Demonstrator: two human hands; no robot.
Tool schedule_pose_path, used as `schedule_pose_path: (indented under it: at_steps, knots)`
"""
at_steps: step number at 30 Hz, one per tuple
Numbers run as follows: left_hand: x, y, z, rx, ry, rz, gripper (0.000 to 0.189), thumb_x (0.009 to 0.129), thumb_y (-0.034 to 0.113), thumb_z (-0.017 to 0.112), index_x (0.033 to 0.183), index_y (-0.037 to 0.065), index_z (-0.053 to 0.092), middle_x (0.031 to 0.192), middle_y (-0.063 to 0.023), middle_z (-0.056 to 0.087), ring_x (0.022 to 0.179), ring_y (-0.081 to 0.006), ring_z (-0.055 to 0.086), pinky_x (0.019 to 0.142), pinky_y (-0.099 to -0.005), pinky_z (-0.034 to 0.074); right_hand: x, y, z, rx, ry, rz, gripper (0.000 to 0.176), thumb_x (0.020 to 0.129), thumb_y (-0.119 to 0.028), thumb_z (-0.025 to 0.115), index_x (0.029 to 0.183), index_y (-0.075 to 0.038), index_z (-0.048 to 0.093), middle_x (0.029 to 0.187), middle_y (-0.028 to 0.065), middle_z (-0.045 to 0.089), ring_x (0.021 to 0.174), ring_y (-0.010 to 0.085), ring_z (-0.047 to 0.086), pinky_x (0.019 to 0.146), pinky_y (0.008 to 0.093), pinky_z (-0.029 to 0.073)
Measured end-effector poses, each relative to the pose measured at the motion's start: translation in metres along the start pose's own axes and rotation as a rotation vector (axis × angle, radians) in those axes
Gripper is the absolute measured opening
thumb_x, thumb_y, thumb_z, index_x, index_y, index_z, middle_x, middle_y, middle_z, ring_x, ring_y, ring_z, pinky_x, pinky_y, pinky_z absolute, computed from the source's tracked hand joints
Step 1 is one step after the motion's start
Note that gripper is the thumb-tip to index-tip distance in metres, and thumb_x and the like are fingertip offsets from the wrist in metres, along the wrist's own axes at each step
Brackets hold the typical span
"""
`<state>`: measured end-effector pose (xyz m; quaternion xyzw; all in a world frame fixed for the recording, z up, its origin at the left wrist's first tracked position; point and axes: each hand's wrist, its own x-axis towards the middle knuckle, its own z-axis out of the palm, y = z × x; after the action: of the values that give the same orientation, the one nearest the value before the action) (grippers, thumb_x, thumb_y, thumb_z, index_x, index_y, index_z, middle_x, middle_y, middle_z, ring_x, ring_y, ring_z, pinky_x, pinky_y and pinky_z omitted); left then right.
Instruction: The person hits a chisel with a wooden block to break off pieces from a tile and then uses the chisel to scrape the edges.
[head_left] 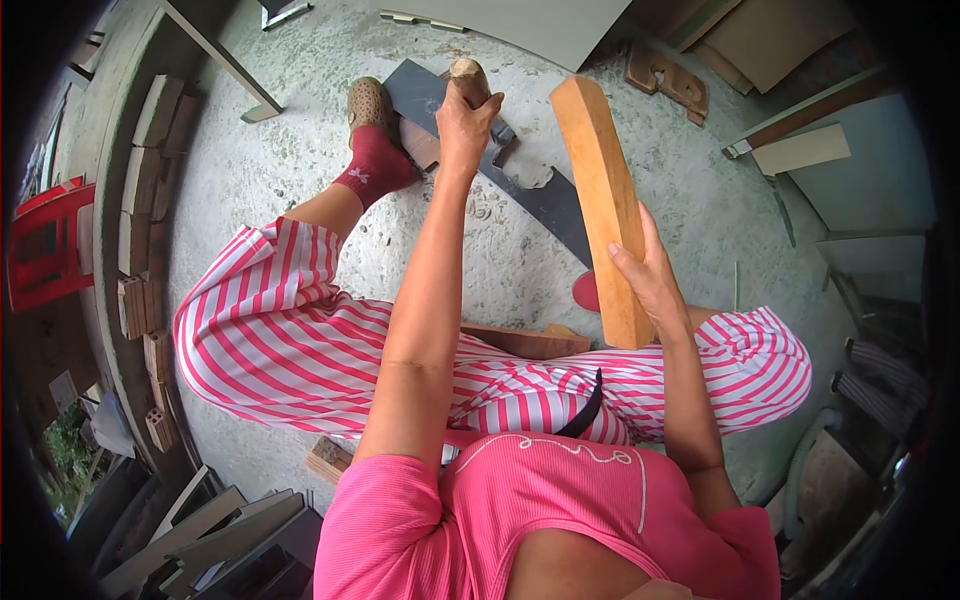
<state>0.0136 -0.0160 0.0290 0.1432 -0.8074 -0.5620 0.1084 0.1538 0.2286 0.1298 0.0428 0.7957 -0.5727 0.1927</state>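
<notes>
My left hand (465, 130) is closed round the thick wooden handle (468, 72) of a tool, its pale butt end pointing up at me. Below the fist a dark metal part (503, 140) of the tool shows, close over a dark grey board (545, 200) on the floor; its full shape is hidden. A long squared wooden block (598, 190) stands tilted in my right hand (650, 275), thumb on its near face and fingers behind it. An irregular pale patch or piece (527, 176) shows on the dark board.
My left foot wears a brown clog (370, 105) beside the board. A carved wooden piece (668, 82) lies on the rough concrete floor (400, 270). Bricks (140, 215) line a ledge at left near a red plastic object (50, 245). Panels (870, 150) lean at right.
</notes>
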Motion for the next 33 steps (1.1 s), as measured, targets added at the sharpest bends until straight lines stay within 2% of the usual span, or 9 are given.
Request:
schedule_pose_path:
  at_steps: [5, 8, 10, 21, 23, 26, 30, 31, 33]
  knots:
    - [-0.002, -0.001, 0.000, -0.021, -0.035, -0.004, 0.040, 0.074, 0.020, 0.073, 0.102, -0.001, 0.053, 0.086, -0.0163, 0.065, 0.077, -0.0243, 0.062, 0.073, -0.0351, 0.048, -0.007, 0.018, -0.009, 0.114, 0.112, 0.153, 0.076, 0.085, -0.028, 0.060, 0.142, 0.004, 0.021, 0.132, 0.0196, 0.043, 0.120, 0.0246, 0.044, 0.101, 0.0343, 0.034]
    - [-0.004, -0.001, 0.003, -0.025, -0.037, 0.023, 0.039, 0.075, 0.020, 0.073, 0.101, -0.001, 0.053, 0.086, -0.0163, 0.065, 0.076, -0.0242, 0.061, 0.072, -0.0356, 0.048, -0.006, 0.021, -0.012, 0.085, 0.092, 0.117, 0.078, 0.085, -0.030, 0.062, 0.142, 0.004, 0.021, 0.132, 0.0198, 0.043, 0.120, 0.0246, 0.044, 0.101, 0.0343, 0.034]
    - [-0.005, 0.000, 0.002, -0.042, -0.026, 0.015, 0.038, 0.075, 0.028, 0.072, 0.094, -0.002, 0.058, 0.083, -0.0118, 0.064, 0.077, -0.0203, 0.060, 0.072, -0.0332, 0.048, -0.006, 0.020, -0.009, 0.106, 0.073, 0.109, 0.079, 0.084, -0.031, 0.062, 0.142, 0.004, 0.021, 0.132, 0.0201, 0.043, 0.120, 0.0249, 0.044, 0.101, 0.0345, 0.034]
    - [-0.002, -0.004, 0.007, -0.039, -0.016, 0.054, 0.038, 0.075, 0.027, 0.073, 0.093, -0.002, 0.058, 0.082, -0.0122, 0.064, 0.075, -0.0204, 0.060, 0.069, -0.0340, 0.048, -0.004, 0.033, 0.003, 0.077, 0.007, 0.092, 0.082, 0.082, -0.030, 0.064, 0.142, 0.005, 0.020, 0.134, 0.0233, 0.042, 0.124, 0.0267, 0.043, 0.103, 0.0349, 0.033]
    - [-0.002, -0.004, 0.007, -0.015, -0.057, 0.020, 0.042, 0.074, 0.023, 0.073, 0.102, -0.001, 0.053, 0.087, -0.0173, 0.065, 0.077, -0.0266, 0.062, 0.072, -0.0362, 0.048, -0.003, 0.030, 0.004, 0.046, 0.019, 0.105, 0.082, 0.082, -0.031, 0.064, 0.142, 0.005, 0.020, 0.134, 0.0234, 0.043, 0.123, 0.0272, 0.044, 0.102, 0.0350, 0.034]
    - [-0.002, -0.001, 0.007, 0.022, -0.061, 0.019, 0.042, 0.074, 0.023, 0.073, 0.102, -0.001, 0.053, 0.088, -0.0177, 0.065, 0.078, -0.0265, 0.062, 0.073, -0.0361, 0.048, 0.000, 0.025, 0.004, 0.013, 0.020, 0.091, 0.082, 0.082, -0.030, 0.064, 0.142, 0.005, 0.020, 0.134, 0.0234, 0.042, 0.123, 0.0279, 0.043, 0.103, 0.0349, 0.033]
    - [-0.002, 0.000, 0.009, 0.036, -0.063, 0.023, 0.043, 0.075, 0.023, 0.073, 0.104, -0.001, 0.052, 0.090, -0.0196, 0.065, 0.081, -0.0304, 0.064, 0.075, -0.0373, 0.049, 0.009, -0.051, -0.010, -0.094, -0.001, 0.028, 0.079, 0.083, -0.028, 0.062, 0.143, 0.002, 0.021, 0.134, 0.0225, 0.043, 0.122, 0.0267, 0.045, 0.103, 0.0356, 0.032]
    - [0.000, -0.004, 0.011, 0.044, -0.076, 0.031, 0.043, 0.074, 0.023, 0.073, 0.104, -0.001, 0.052, 0.091, -0.0206, 0.065, 0.083, -0.0325, 0.064, 0.076, -0.0380, 0.049, 0.020, -0.061, -0.016, -0.176, 0.070, -0.207, 0.078, 0.082, -0.029, 0.064, 0.142, 0.001, 0.025, 0.127, 0.0201, 0.050, 0.114, 0.0248, 0.051, 0.097, 0.0349, 0.039]
    - [-0.001, -0.002, 0.013, 0.038, -0.090, 0.051, 0.044, 0.074, 0.023, 0.073, 0.105, -0.001, 0.052, 0.092, -0.0231, 0.065, 0.087, -0.0371, 0.064, 0.077, -0.0398, 0.049, 0.025, -0.135, -0.027, -0.084, 0.085, -0.355, 0.080, 0.079, -0.033, 0.067, 0.141, 0.000, 0.028, 0.120, 0.0184, 0.056, 0.107, 0.0218, 0.057, 0.089, 0.0323, 0.044]
